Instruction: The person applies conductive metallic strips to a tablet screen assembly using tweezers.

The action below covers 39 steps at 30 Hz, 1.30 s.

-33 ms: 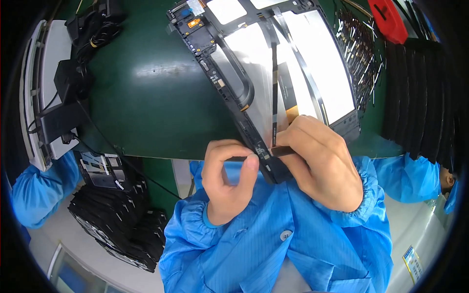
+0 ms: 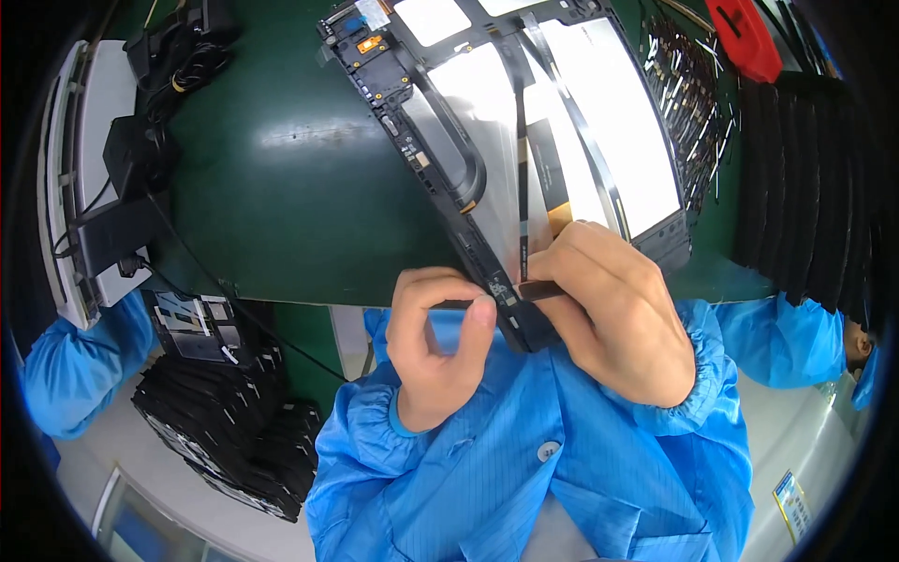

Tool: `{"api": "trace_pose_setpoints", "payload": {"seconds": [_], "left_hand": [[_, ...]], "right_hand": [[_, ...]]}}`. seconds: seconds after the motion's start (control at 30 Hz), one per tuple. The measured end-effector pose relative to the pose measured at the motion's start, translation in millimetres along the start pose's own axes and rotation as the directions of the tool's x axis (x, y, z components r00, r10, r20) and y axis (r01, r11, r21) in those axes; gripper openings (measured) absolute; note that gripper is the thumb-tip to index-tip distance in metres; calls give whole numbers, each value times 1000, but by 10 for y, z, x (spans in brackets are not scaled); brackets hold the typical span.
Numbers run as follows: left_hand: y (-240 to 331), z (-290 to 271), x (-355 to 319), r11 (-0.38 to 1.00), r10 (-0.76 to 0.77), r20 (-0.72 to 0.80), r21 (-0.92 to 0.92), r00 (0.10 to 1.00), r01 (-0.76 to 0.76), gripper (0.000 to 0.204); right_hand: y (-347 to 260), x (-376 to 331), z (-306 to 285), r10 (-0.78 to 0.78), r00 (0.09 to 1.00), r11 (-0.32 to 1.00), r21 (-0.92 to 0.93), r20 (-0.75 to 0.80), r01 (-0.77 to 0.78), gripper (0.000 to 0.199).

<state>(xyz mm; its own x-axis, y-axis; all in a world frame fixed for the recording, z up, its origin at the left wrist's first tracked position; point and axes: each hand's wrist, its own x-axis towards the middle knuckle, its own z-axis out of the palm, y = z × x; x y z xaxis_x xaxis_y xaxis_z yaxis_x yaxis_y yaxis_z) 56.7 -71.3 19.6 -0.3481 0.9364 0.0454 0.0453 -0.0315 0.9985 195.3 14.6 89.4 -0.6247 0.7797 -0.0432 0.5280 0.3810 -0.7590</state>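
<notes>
A tablet-sized device frame [image 2: 475, 245] with black rails and bright white panels lies tilted on the table, its near corner overhanging the front edge. My left hand [image 2: 433, 351] is closed, thumb and index finger pinching the frame's left rail near that corner. My right hand [image 2: 613, 314] is closed over the lower part of the frame. Its thumb and index finger pinch a small dark flat piece [image 2: 540, 290], whose kind I cannot make out. A thin black ribbon cable [image 2: 523, 187] runs down the frame to these fingertips. Beside it lies a dark flex strip [image 2: 551, 169] with an orange end.
Black adapters with coiled cords [image 2: 192, 61] stand at the far left. Many thin strips [image 2: 688, 112] are heaped right of the frame, near a red holder [image 2: 744, 42] and a row of black panels [image 2: 796, 178]. Stacked black frames [image 2: 215, 421] sit lower left. Blue-sleeved people flank me.
The black ribbon cable has shifted very slightly to the left above my right fingertips. Both hands and the frame stay where they were.
</notes>
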Motion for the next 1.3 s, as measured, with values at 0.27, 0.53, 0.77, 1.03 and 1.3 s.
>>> {"api": "trace_pose_setpoints", "payload": {"seconds": [0.27, 0.53, 0.77, 1.03, 1.3], "left_hand": [[6, 35, 43, 994, 51, -27, 94, 998, -48, 18], [80, -12, 79, 993, -77, 19, 92, 997, 74, 21], [32, -112, 48, 994, -105, 79, -4, 991, 105, 18], [218, -358, -207, 927, -369, 315, 52, 875, 372, 15], [359, -182, -8, 957, -198, 231, -166, 953, 239, 15]], "right_hand": [[-4, 1, 13, 7, 1000, 1000, 0, -16, -7, 23], [-6, 14, -9, -18, 1000, 999, -26, 9, 18, 22], [-18, 58, -22, -173, 968, 960, 249, 183, 125, 20], [19, -55, 73, -85, 996, 992, -93, -34, 81, 18], [-20, -68, -43, -85, 994, 857, 503, -73, 110, 17]]}}
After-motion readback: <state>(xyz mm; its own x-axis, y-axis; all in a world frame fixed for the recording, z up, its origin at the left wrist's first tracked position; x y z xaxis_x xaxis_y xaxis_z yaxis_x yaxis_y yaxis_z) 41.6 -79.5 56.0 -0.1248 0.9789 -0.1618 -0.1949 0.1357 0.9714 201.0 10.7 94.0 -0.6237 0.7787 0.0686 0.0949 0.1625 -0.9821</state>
